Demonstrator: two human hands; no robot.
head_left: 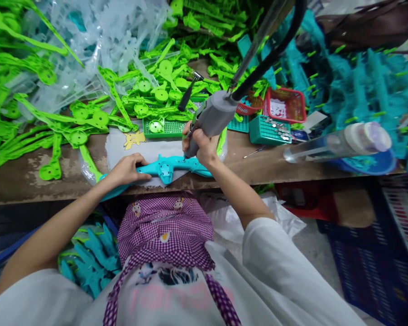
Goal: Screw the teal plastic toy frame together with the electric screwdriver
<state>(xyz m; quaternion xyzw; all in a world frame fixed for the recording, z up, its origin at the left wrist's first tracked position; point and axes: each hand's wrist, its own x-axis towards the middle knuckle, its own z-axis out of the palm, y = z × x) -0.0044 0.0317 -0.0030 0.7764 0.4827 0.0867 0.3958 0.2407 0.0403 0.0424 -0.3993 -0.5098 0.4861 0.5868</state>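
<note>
A: How far has the work come?

B: Nearest, to the left of a checked apron, a pile of blue parts sits below the bench; whether those are finished or waiting, one cannot tell. Along the bench's near edge, partly over a grey cloth, lies a single long blue part. A powered screwdriver points down at it, right of the middle. Fastening appears to be under way; filled and unfilled holes are too small to count.

A: And the grip?

B: The left hand pinches the part's left stretch, thumb on the near side, fingers on the far, its forearm angled in from the near left. The right hand wraps the screwdriver's lower end, elbow bent, as a black cable rises toward the far right.

A: Farther back?

B: A teal basket of metal pieces stands right of the tool, with a red basket just beyond. Farther left, a hammer rests among heaped green parts, which lie loose and seemingly unworked.
</note>
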